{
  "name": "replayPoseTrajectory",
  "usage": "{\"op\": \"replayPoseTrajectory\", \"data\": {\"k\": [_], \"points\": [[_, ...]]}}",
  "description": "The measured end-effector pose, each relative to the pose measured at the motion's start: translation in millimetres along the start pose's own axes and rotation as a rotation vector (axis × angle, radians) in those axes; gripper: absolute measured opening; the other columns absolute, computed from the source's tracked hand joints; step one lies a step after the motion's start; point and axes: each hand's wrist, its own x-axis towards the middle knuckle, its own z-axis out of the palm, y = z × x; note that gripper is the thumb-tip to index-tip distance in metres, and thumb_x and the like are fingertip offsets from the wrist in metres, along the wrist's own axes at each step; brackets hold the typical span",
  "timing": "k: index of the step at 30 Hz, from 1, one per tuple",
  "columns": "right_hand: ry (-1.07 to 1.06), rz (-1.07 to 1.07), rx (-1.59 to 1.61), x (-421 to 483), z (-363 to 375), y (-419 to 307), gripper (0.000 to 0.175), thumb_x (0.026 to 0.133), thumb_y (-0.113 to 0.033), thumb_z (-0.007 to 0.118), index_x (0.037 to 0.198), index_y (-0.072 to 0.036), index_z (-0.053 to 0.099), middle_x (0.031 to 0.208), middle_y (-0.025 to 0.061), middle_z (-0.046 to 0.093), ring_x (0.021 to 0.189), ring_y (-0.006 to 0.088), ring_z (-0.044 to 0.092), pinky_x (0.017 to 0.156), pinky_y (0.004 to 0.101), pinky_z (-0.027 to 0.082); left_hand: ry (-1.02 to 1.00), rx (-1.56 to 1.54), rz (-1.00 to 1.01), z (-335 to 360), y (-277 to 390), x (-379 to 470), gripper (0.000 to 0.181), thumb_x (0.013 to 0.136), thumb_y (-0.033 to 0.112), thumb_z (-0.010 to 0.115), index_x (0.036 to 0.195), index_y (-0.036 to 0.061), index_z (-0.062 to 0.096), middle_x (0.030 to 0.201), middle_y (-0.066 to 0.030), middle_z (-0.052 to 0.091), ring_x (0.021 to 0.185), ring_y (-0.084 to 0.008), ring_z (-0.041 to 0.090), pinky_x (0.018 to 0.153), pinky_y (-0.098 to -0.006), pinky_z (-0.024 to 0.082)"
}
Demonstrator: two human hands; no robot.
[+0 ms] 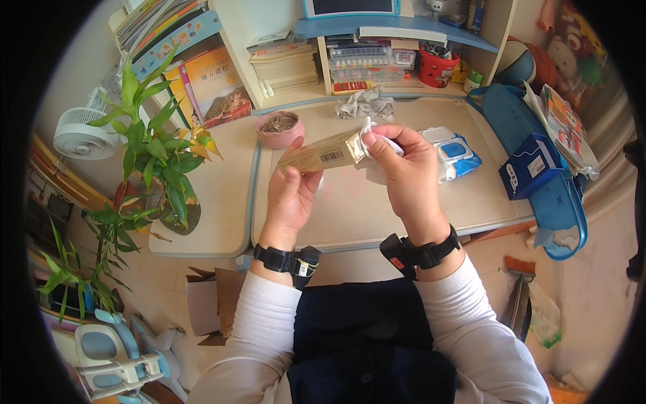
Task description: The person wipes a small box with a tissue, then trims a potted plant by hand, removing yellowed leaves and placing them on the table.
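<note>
My left hand [294,194] grips one end of a flat tan box [323,153] that bears a barcode and small print, holding it above the desk. Pinched in my right hand [411,169] is a white wipe or tissue [376,169], which touches the box's shiny right end. A crumpled grey-white cloth or tissue [366,103] lies on the desk behind the box. To the right of my right hand sits a blue and white pack of wet wipes [456,155], with its lid raised. A pink bowl [280,140] of dry brown material stands beyond my left hand.
Leafy potted plants [156,151] and a white fan [83,132] stand at the left. Books [285,65], plastic cases [361,60] and a red bucket [438,70] fill the shelf. A dark blue box [530,166] rests on a blue holder [560,207] along the desk's right side.
</note>
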Motion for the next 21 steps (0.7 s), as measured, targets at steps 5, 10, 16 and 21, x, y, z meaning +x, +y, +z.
{"op": "replayPoseTrajectory", "data": {"k": [5,10,16,21], "points": [[0.118,0.007,0.131,1.4,-0.3,1.1,0.01,0.09,-0.007,0.073,0.097,0.0,0.07,0.095,0.0031,0.068,0.088,0.0078,0.061,0.075,0.0211,0.049,0.069,0.07,-0.001,-5.1,-2.6,1.2,0.074,0.088,0.035,0.072,0.145,0.0006,0.039,0.134,-0.0097,0.055,0.119,-0.0177,0.059,0.102,-0.0268,0.052],[-0.139,-0.325,-0.128,-2.3,4.6,0.3,0.012,0.087,-0.004,0.073,0.099,-0.002,0.071,0.128,0.0104,0.058,0.114,0.0165,0.056,0.09,0.0279,0.049,0.084,0.104,0.039,-4.0,-3.7,1.6,0.073,0.086,0.034,0.075,0.144,0.003,0.041,0.133,-0.0079,0.056,0.12,-0.0175,0.057,0.104,-0.0284,0.05],[0.015,-0.141,-0.052,-14.2,18.5,6.4,0.012,0.091,-0.009,0.072,0.098,0.001,0.07,0.104,0.007,0.07,0.096,0.0118,0.062,0.085,0.0256,0.051,0.106,0.055,0.023,-3.1,-7.7,-0.7,0.077,0.082,0.03,0.081,0.145,0.0095,0.041,0.129,-0.0017,0.057,0.117,-0.0146,0.057,0.103,-0.029,0.049],[0.123,-0.134,-0.122,-8.9,12.3,6.7,0.009,0.096,-0.008,0.065,0.1,0.0,0.064,0.097,0.0079,0.072,0.08,0.0065,0.062,0.065,0.019,0.049,0.088,0.062,-0.011,-1.3,-11.8,-3.0,0.078,0.082,0.029,0.081,0.146,0.0083,0.039,0.129,-0.0021,0.057,0.118,-0.0146,0.057,0.104,-0.0291,0.048]]}}
